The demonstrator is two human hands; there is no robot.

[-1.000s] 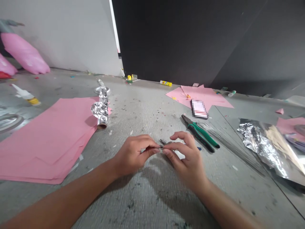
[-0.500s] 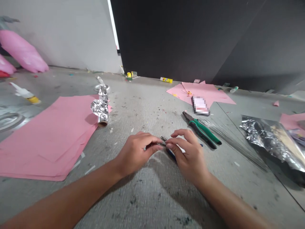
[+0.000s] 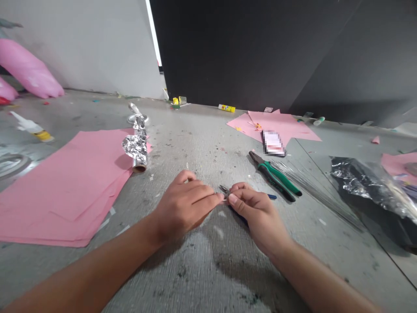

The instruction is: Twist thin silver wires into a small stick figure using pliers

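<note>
My left hand (image 3: 187, 202) and my right hand (image 3: 259, 211) meet low over the table, fingertips almost touching. Both are closed in a pinch around a small, thin, pale piece (image 3: 224, 200), mostly hidden by the fingers. Small pliers with a pointed metal nose (image 3: 223, 189) and blue handles lie under my right hand, partly covered by it. Larger green-and-black pliers (image 3: 267, 169) rest just beyond, jaws pointing away to the left. Alongside them stretches a bundle of thin straight wires (image 3: 317, 195).
Pink paper sheets (image 3: 74, 187) lie at left, with a roll of foil (image 3: 139, 141) at their edge. A glue bottle (image 3: 32, 126) is farther left. More pink paper (image 3: 293, 124) and a phone (image 3: 273, 143) are at the back. A crinkled plastic bag (image 3: 368, 187) lies right.
My left fingers have closed together and my left knuckles have risen. My right fingers, which were partly raised, have curled into a tighter pinch. The tools have stayed in place.
</note>
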